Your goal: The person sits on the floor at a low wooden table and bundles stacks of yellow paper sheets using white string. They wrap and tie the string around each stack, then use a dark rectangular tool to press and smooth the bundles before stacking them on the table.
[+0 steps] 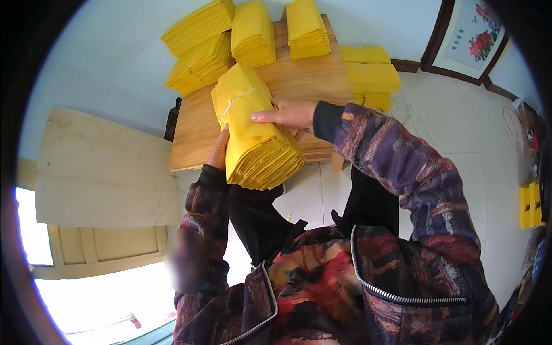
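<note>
A thick bundle of folded yellow paper sheets (247,135), tied round with a thin pale string (234,102), is held between my hands over the near side of the wooden table (198,123). My left hand (219,150) grips its left side, most of its fingers hidden behind the bundle. From the right, my right hand (290,117) clasps it, thumb lying on top and the other fingers partly out of sight. The layered sheet ends of the bundle face me, tilted downward past the table's front edge.
Several yellow paper stacks (253,34) stand along the table's far side. More bundles (371,72) are piled beyond its right end. A pale wooden board (103,172) leans at left. A framed flower picture (468,40) stands by the wall, and loose string (405,109) lies on the tiled floor.
</note>
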{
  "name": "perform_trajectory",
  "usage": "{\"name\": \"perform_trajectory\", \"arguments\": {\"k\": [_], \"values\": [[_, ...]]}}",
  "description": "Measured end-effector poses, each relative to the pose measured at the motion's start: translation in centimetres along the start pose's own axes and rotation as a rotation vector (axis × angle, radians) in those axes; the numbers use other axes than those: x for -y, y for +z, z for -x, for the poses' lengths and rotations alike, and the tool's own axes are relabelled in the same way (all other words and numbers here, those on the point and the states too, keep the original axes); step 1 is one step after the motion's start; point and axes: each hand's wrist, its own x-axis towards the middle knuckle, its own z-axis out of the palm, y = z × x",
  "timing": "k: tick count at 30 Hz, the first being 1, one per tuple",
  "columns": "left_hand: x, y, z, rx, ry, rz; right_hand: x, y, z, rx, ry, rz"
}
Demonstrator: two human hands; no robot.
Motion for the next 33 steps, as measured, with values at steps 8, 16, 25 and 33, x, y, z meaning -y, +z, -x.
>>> {"name": "perform_trajectory", "arguments": {"k": [8,16,25,33], "values": [[1.3,0.1,-1.1,-0.134,0.021,-0.117,-4.1,-1.8,-0.7,0.030,-0.235,-0.237],[6.9,-3.4,-1.0,-0.341,0.025,-0.205,-7.6,-2.4,-0.9,-0.103,-0.212,-0.060],[11.4,-2.7,1.0,-0.555,-0.116,0.126,-2.4,-2.3,-4.3,-0.365,-0.403,0.585],[13.6,-3.5,-0.7,-0.307,0.032,0.119,4.4,1.0,-11.8,-0.446,-0.363,1.063]]}}
